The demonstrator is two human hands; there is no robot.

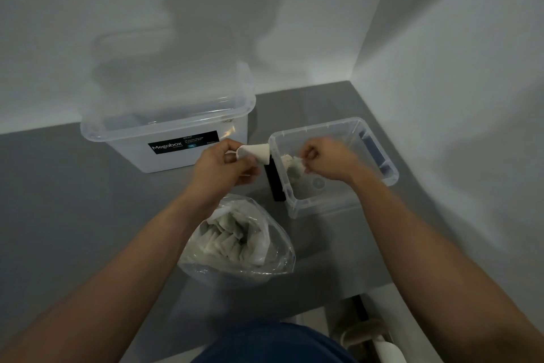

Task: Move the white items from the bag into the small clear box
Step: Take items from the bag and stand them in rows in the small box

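Two boxes, one bag and two loose white pieces are in view on a grey table (73,201) set into a corner. Nearest, blue clothing (273,345) fills the bottom edge, and the table's near edge runs just beyond it at the right. The left half of the tabletop is bare and open; white walls close off the far and right sides.

One clear plastic bag (273,259) lies nearest on the table, mouth up, packed with crumpled white items (226,239) too jumbled to count.

Beyond it, the left hand (220,165) curls its fingers and thumb round one white cone-shaped item (256,152), held in the air just left of the small clear box (321,205). The right hand (326,159) reaches over that box's rim, its fingertips pinching one crumpled white item (291,165) inside the box's left part; whether it touches the floor cannot be told. A black upright strip (273,183) sits against the box's left wall.

Farther left, apart from the small box, stands one large clear box (129,153) with a black "Megabox" label (182,143), open-topped, its clear lid (164,74) raised toward the back wall. Its contents are unclear.
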